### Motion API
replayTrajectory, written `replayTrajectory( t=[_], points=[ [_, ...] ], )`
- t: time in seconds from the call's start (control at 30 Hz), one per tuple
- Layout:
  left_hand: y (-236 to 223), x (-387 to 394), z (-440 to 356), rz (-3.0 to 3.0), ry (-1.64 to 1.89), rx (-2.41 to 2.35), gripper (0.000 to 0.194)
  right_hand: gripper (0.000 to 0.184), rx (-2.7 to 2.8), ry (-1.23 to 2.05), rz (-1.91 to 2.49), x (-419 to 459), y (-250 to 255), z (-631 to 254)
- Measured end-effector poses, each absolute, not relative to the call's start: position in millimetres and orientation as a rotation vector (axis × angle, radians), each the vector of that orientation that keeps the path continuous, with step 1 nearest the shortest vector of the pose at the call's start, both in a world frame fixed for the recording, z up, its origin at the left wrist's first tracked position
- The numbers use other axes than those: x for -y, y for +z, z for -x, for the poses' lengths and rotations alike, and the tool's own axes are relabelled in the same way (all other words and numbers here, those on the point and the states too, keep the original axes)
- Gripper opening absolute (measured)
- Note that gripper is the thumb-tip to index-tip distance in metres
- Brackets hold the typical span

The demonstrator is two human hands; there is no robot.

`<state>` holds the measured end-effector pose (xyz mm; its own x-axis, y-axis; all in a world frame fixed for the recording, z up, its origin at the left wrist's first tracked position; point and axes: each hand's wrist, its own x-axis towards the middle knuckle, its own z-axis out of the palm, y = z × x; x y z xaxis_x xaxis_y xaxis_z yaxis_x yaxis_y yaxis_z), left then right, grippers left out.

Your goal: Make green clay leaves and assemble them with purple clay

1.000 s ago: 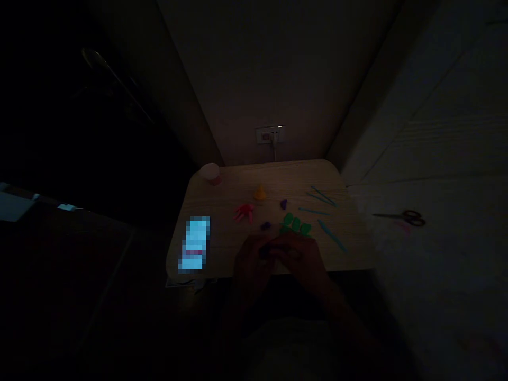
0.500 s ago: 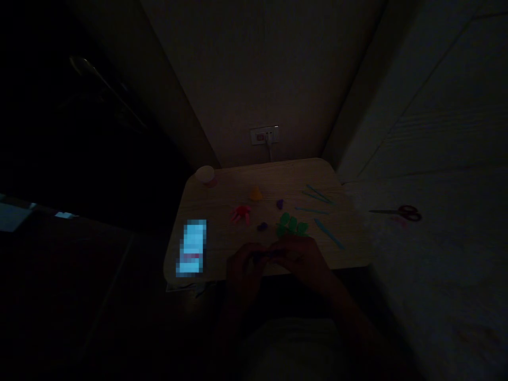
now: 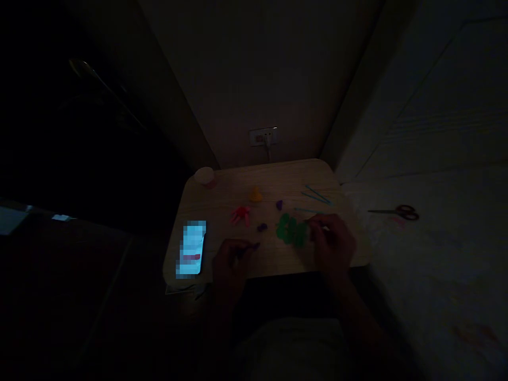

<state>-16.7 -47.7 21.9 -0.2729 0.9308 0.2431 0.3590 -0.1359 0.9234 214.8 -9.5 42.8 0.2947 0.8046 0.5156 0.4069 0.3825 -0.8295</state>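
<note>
The scene is very dark. My left hand is closed in a pinch around a small purple clay piece, whose tip sticks out to the right. My right hand is low over the table's right side, its fingers bent together just right of a green leaf-shaped clay piece; what they grip is hidden. Two small purple clay lumps lie nearby, one beyond the other. Farther off sit a red clay piece with several finger-like strips and an orange clay piece.
A lit phone lies at the wooden table's left, with a pale cup behind it. Thin blue sticks are at the back right. Scissors lie on a pale surface to the right. A wall socket holds a plug.
My hands have moved apart. The left moved slightly left, keeping the purple piece; the right went to the right, uncovering the green piece and covering where a thick blue tool lay.
</note>
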Motion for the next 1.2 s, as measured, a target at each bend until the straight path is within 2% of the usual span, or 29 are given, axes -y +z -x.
replayTrajectory(
  t=[0.1, 0.23, 0.33, 0.6, 0.73, 0.8, 0.97, 1.2],
  points=[
    [3.6, 41.0, 39.8, -1.764, 1.278, -1.813, 0.008, 0.014, 1.135, 0.415, 1.283, 0.8, 48.3, -227.4],
    [-17.4, 33.5, 52.5, -2.047, 1.193, -1.800, 0.018, 0.021, 1.191, 0.677, 1.249, 2.5, 47.9, -220.6],
    [-21.9, 31.7, 51.3, -2.142, 1.201, -1.849, 0.019, 0.020, 1.187, 0.829, 1.226, 8.6, 42.2, -206.4],
    [-1.3, 41.6, 32.2, -2.248, 1.288, -1.835, 0.034, 0.021, 1.141, 1.130, 1.137, 12.3, 39.1, -189.9],
    [13.6, 50.5, 7.1, -2.299, 1.361, -1.648, 0.034, 0.026, 1.072, 1.359, 1.072, 16.1, 37.1, -182.9],
    [17.0, 52.2, -4.4, -2.340, 1.346, -1.520, 0.041, 0.027, 1.105, 1.443, 1.035, 19.3, 35.3, -178.7],
    [16.1, 51.5, -14.2, -2.344, 1.304, -1.357, 0.031, 0.028, 1.298, 1.482, 0.963, 25.6, 32.4, -173.8],
    [23.2, 57.5, -8.5, -2.063, 1.452, -1.372, 0.020, 0.027, 1.333, 1.541, 1.050, 30.1, 34.6, -180.7]
  ],
)
